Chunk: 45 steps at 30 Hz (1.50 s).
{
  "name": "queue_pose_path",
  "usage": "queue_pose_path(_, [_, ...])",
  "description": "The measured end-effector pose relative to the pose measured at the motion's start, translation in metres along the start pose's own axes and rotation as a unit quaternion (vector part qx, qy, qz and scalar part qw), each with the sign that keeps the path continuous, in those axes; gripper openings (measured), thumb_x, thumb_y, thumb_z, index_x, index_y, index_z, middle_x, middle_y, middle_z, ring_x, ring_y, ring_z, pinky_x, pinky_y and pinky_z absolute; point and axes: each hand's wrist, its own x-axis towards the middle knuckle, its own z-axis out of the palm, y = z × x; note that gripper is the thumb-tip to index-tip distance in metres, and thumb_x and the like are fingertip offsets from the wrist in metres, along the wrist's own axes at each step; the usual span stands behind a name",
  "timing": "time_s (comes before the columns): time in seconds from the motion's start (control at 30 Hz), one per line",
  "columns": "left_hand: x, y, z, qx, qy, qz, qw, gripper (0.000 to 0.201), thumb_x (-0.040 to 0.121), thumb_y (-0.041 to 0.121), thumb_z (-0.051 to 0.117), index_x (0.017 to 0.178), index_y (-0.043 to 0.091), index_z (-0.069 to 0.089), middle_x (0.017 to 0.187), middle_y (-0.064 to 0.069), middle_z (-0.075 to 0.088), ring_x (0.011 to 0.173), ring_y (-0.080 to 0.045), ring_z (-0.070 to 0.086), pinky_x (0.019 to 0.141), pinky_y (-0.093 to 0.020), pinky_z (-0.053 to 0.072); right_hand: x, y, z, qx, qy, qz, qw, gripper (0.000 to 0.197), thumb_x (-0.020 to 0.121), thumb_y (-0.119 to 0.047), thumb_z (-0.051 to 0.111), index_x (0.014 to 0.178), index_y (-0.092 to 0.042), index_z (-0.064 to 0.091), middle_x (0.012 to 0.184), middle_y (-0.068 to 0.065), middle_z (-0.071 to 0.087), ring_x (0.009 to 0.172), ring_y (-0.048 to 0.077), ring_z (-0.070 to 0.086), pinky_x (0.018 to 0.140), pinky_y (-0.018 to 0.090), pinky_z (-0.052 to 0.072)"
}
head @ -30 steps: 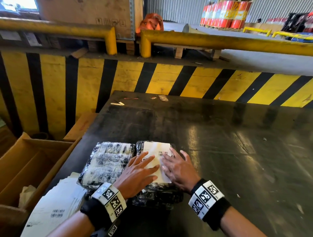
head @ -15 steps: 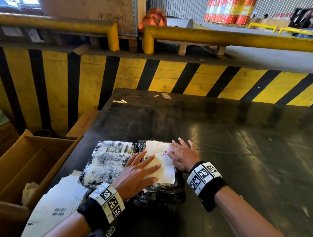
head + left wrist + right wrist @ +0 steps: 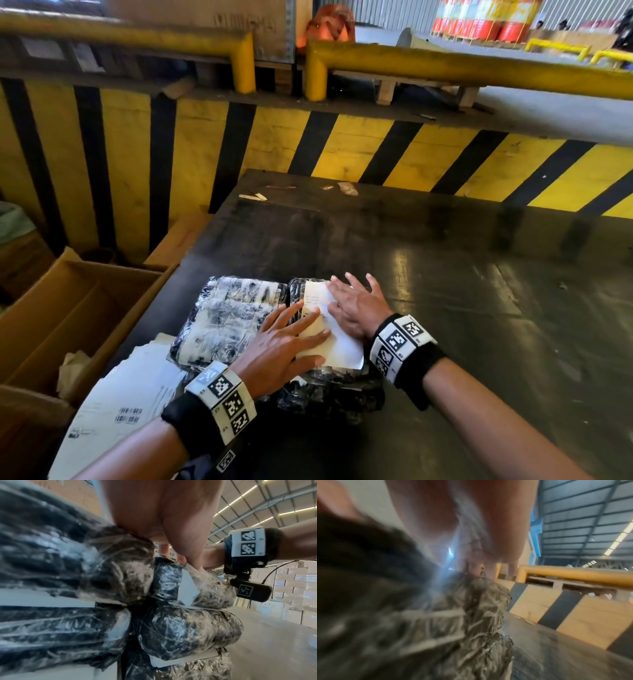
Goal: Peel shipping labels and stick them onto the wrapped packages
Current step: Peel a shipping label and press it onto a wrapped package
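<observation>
Two stacks of packages wrapped in black, shiny film stand side by side at the near left of the dark table [image 3: 445, 308]. A white shipping label [image 3: 337, 346] lies on top of the right package [image 3: 329, 394]. My left hand [image 3: 284, 342] lies flat with straight fingers on the label's left part. My right hand [image 3: 356, 305] lies flat with spread fingers on the label's far right part. The left package [image 3: 229, 315] has nothing on it. In the left wrist view the right stack [image 3: 188, 628] shows several wrapped packages, with the label's edge [image 3: 187, 588] folded over the top one.
A sheet of label backing with barcodes [image 3: 120, 411] lies at the table's near left corner. An open cardboard box [image 3: 68, 325] stands left of the table. A yellow and black striped wall [image 3: 376, 150] with yellow rails runs behind. Paper scraps [image 3: 347, 188] lie at the far edge.
My right hand has slid away from me along the label, from its near part to its far edge. The left hand has stayed flat on the label.
</observation>
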Motion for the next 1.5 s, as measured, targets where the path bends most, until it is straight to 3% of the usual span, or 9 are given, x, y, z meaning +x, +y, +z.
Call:
queue_pose_path(0.23, [0.001,-0.003,-0.007,-0.039,-0.020,0.009,0.999,0.053,0.091,0.062,0.031,0.141,0.042,0.032,0.155,0.013,0.012,0.146,-0.014,-0.001,0.116,-0.034,-0.002,0.000,0.001,-0.015,0.082,-0.041,0.010,0.996,0.048,0.102,-0.031,0.018,0.150,-0.024,0.019,0.159,-0.008,0.012,0.147,0.013,0.000,0.117,0.046,-0.006])
queue_pose_path(0.4, [0.002,-0.004,-0.008,-0.025,-0.019,0.017,0.999,0.055,0.091,0.061,0.032,0.142,0.041,0.031,0.155,0.012,0.014,0.146,-0.014,0.002,0.112,-0.029,-0.002,-0.023,-0.003,-0.016,-0.043,-0.013,-0.081,0.996,0.050,0.101,-0.034,0.019,0.150,-0.021,0.018,0.160,-0.006,0.010,0.147,0.015,-0.002,0.117,0.049,-0.006])
queue_pose_path(0.7, [0.003,-0.002,-0.012,-0.012,-0.025,0.026,0.999,0.053,0.093,0.057,0.035,0.140,0.035,0.038,0.155,0.010,0.018,0.146,-0.021,0.011,0.116,-0.039,0.006,0.018,-0.009,-0.023,-0.062,-0.061,-0.066,0.994,0.050,0.102,-0.043,0.016,0.150,-0.029,0.014,0.159,-0.007,0.012,0.148,0.020,-0.002,0.115,0.052,-0.007])
queue_pose_path(0.8, [0.003,-0.001,-0.015,-0.003,-0.045,0.024,0.999,0.059,0.090,0.062,0.025,0.142,0.037,0.034,0.156,0.010,0.015,0.146,-0.019,0.009,0.117,-0.037,0.006,0.021,-0.011,-0.027,0.010,-0.096,-0.027,0.995,0.050,0.101,-0.045,0.012,0.150,-0.031,0.015,0.159,-0.010,0.009,0.147,0.016,-0.005,0.116,0.047,-0.008])
queue_pose_path(0.9, [0.003,0.001,-0.018,-0.005,-0.056,0.021,0.998,0.073,0.080,0.070,0.012,0.142,0.037,0.033,0.156,0.011,0.012,0.146,-0.018,0.008,0.116,-0.036,0.005,0.014,-0.005,-0.031,0.027,-0.097,-0.071,0.992,0.049,0.103,-0.037,0.015,0.150,-0.027,0.014,0.160,-0.008,0.007,0.147,0.015,-0.006,0.116,0.045,-0.009])
queue_pose_path(1.03, [0.003,0.003,-0.019,0.004,-0.064,0.015,0.998,0.060,0.088,0.060,0.028,0.143,0.037,0.031,0.153,0.016,0.003,0.146,-0.018,0.007,0.117,-0.039,0.006,0.013,-0.004,-0.025,-0.047,-0.088,-0.117,0.988,0.051,0.102,-0.038,0.017,0.151,-0.026,0.010,0.160,-0.008,0.005,0.147,0.017,-0.007,0.115,0.047,-0.012])
queue_pose_path(1.23, [0.010,0.004,-0.027,0.005,-0.047,0.026,0.999,0.052,0.092,0.055,0.044,0.139,0.034,0.042,0.154,0.009,0.028,0.141,-0.018,0.024,0.116,-0.039,0.020,0.032,-0.005,-0.023,-0.047,-0.077,-0.093,0.992,0.050,0.102,-0.039,0.018,0.151,-0.027,0.012,0.160,-0.008,0.009,0.147,0.016,-0.004,0.116,0.046,-0.008])
queue_pose_path(1.43, [0.035,0.009,-0.031,0.044,0.000,0.049,0.998,0.032,0.100,0.026,0.041,0.128,0.023,0.056,0.141,0.010,0.049,0.133,-0.017,0.038,0.109,-0.033,0.030,-0.027,0.024,-0.022,-0.090,-0.052,-0.120,0.987,0.051,0.102,-0.032,0.021,0.151,-0.023,0.013,0.160,-0.004,0.004,0.147,0.018,-0.005,0.117,0.047,-0.005])
queue_pose_path(1.5, [0.041,0.010,-0.025,0.031,0.019,0.049,0.998,0.030,0.099,0.020,0.043,0.124,0.020,0.060,0.135,0.008,0.056,0.128,-0.015,0.046,0.108,-0.031,0.032,-0.050,0.034,-0.009,-0.114,-0.044,-0.126,0.984,0.061,0.095,-0.044,0.006,0.151,-0.022,0.007,0.160,-0.004,0.000,0.147,0.018,-0.007,0.116,0.047,-0.006])
